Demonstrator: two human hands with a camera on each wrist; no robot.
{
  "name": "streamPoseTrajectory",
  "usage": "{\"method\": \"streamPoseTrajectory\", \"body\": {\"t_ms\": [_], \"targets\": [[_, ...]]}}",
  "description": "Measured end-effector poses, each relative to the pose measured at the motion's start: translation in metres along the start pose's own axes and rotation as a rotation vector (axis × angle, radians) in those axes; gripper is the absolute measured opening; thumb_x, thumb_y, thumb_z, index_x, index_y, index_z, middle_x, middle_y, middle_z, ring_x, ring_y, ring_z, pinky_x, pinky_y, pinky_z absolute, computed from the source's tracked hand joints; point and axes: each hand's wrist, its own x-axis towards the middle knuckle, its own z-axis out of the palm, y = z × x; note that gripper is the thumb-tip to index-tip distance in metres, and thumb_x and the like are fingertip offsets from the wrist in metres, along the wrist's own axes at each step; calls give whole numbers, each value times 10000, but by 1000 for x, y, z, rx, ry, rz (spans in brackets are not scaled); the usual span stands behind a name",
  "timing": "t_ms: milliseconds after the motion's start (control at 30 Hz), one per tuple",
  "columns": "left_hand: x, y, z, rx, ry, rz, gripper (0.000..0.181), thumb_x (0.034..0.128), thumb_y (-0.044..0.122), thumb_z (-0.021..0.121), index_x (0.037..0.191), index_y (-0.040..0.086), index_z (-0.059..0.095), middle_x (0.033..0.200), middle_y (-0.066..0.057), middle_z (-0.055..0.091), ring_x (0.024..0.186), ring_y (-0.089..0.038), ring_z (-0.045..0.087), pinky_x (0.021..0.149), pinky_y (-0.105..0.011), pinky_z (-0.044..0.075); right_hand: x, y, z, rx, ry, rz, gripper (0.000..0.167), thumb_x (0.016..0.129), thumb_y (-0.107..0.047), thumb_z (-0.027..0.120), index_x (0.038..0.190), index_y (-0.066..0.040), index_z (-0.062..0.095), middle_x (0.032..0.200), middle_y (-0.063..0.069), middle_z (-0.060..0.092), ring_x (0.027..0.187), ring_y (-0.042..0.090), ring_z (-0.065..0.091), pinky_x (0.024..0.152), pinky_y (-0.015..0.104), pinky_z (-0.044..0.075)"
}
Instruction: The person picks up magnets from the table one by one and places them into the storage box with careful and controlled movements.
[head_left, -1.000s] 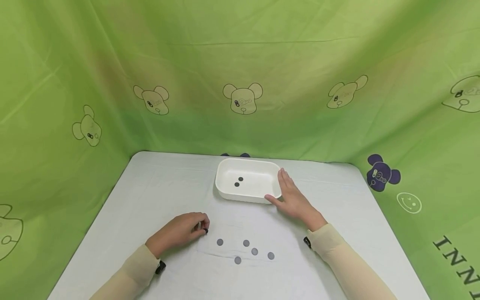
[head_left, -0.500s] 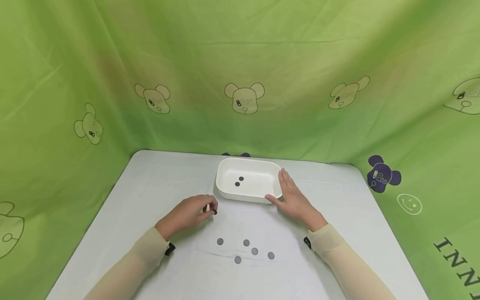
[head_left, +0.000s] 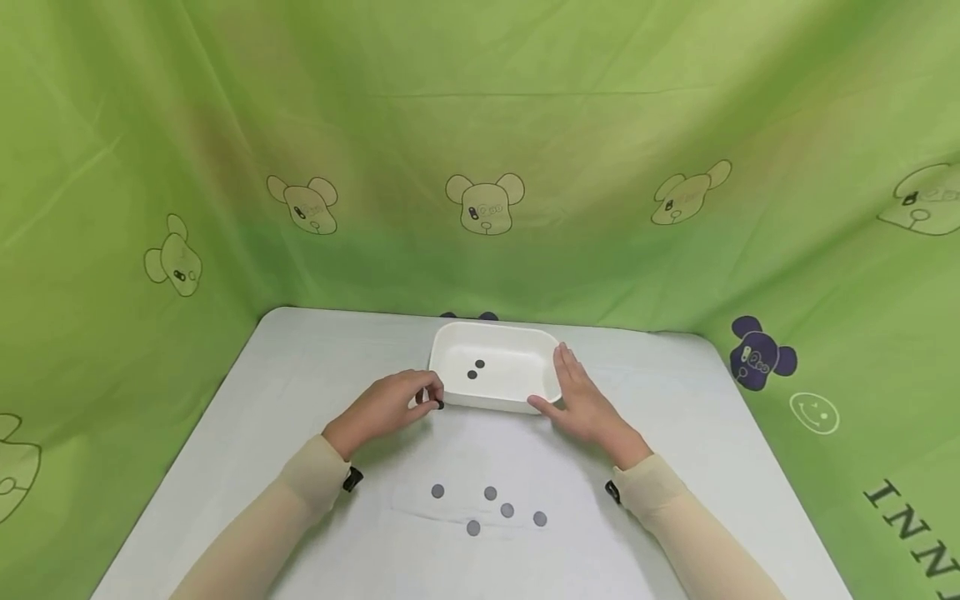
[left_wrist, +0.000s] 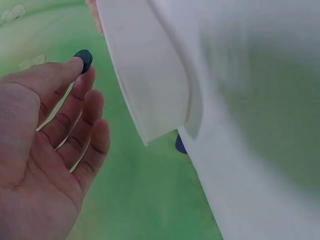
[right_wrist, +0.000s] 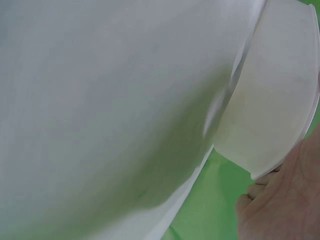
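Observation:
A small dark disc [left_wrist: 85, 60] is pinched between thumb and index finger of the left hand [head_left: 386, 406], beside the near-left corner of a white oblong container [head_left: 491, 400]. In the left wrist view the left hand [left_wrist: 55, 130] has its other fingers loosely bent. Two dark discs [head_left: 480, 364] lie inside the container at the left. The right hand [head_left: 588, 410] rests with extended fingers along the container's right end, its thumb at the near rim; in the right wrist view the right hand [right_wrist: 287, 195] touches the container wall [right_wrist: 270, 95].
Several grey discs, one of them the leftmost disc [head_left: 438, 492], lie on the white tabletop [head_left: 360, 533] in front of the container. A green patterned cloth [head_left: 390, 125] hangs behind and at both sides of the table.
The left hand has moved forward and right with its disc, from near the loose discs to the container's near-left corner. The right hand has kept its place at the container.

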Motion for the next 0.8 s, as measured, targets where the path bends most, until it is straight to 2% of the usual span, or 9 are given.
{"method": "streamPoseTrajectory", "body": {"t_ms": [167, 433, 667, 800], "targets": [[13, 3, -4, -11, 19, -14, 102, 1032, 160, 750, 1070, 223, 680, 1016, 116, 688, 917, -95, 629, 799, -291, 552, 0, 0, 0, -3, 2, -2, 1125, 1041, -684, 550, 1696, 35, -16, 1793, 209, -31, 1653, 425, 35, 1343, 554, 109], [41, 7, -5, -43, 4, -31, 95, 1036, 157, 744, 1074, 213, 677, 1023, 90, 702, 939, -122, 643, 802, -312, 556, 0, 1, 0, -8, -8, 5, 1130, 1039, -693, 542, 1698, 23, -33, 1795, 189, -62, 1654, 419, 25, 1340, 566, 105], [58, -2, 0, -56, -25, -65, 85, 1045, 170, 734, 1082, 221, 676, 1026, 106, 700, 957, -112, 639, 807, -319, 555, 0, 1, 2, -17, -8, 4, 1123, 1044, -698, 525, 1697, 24, -34, 1792, 206, -46, 1654, 423, 26, 1341, 558, 111], [67, -6, 3, -56, -34, -59, 69, 1050, 177, 727, 1089, 200, 676, 1025, 102, 697, 936, -110, 633, 797, -319, 551, 0, 0, 2, -16, 2, 3, 1115, 1049, -682, 534, 1695, 40, -17, 1790, 216, -36, 1652, 429, 27, 1339, 566, 112]]}}
